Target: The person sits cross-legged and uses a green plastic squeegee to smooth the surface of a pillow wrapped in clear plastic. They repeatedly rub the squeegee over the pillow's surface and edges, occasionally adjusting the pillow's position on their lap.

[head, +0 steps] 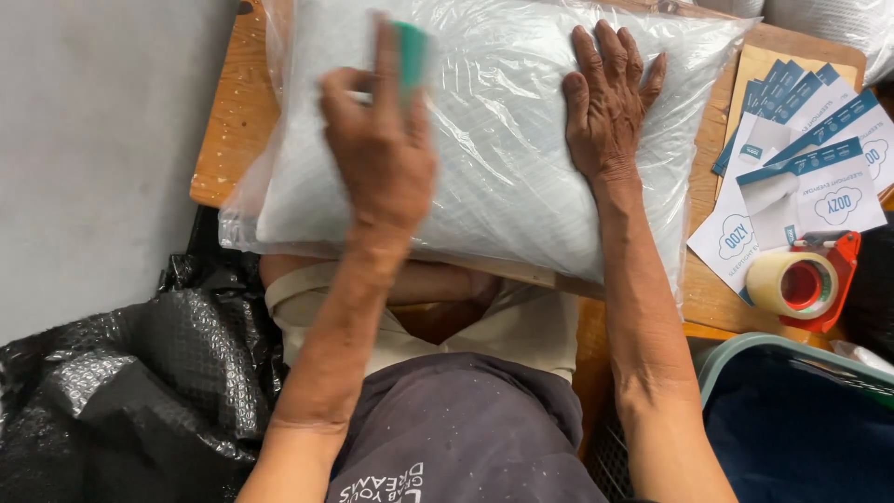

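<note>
While your right hand [610, 102] lies flat, fingers spread, on the bagged pillow [494, 158] at frame centre on the table [228, 140], keep it pinned; left hand [382, 154], blurred, pinches a green object [410, 51].

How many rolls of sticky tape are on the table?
1: a clear tape roll in a red dispenser sits at the wooden table's right edge, below the blue-and-white paper cards.

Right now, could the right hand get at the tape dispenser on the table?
Probably yes. The right hand lies flat on the bagged pillow, holding nothing, and the tape dispenser sits close by on its side with nothing between.
</note>
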